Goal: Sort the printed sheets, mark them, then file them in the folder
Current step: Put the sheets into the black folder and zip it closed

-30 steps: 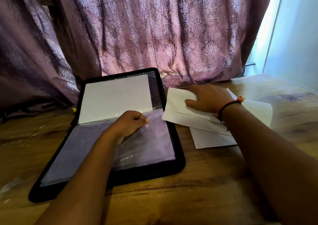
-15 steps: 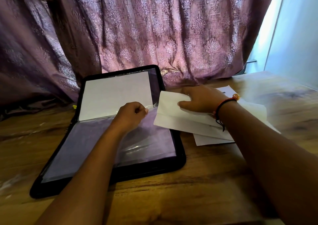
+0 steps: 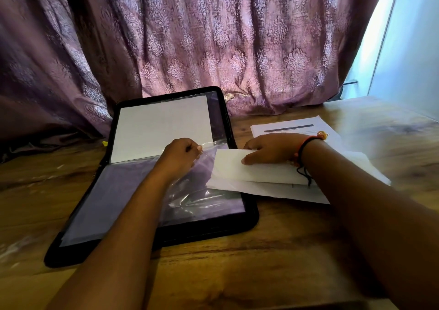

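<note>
While the right hand (image 3: pixel 273 148) grips it, the white sheet (image 3: pixel 247 172) bends.

Glossy plastic sleeve (image 3: pixel 204 198), matt paper sheets (image 3: pixel 249 169)

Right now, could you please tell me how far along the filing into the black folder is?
Done: one white sheet sits in the upper clear sleeve of the black folder. In hand: the left hand pinches the lower clear sleeve at its edge; the right hand grips loose white sheets over the folder's right edge. Left: the printed sheet with a dark header bar lies unfiled on the wooden table.
</note>
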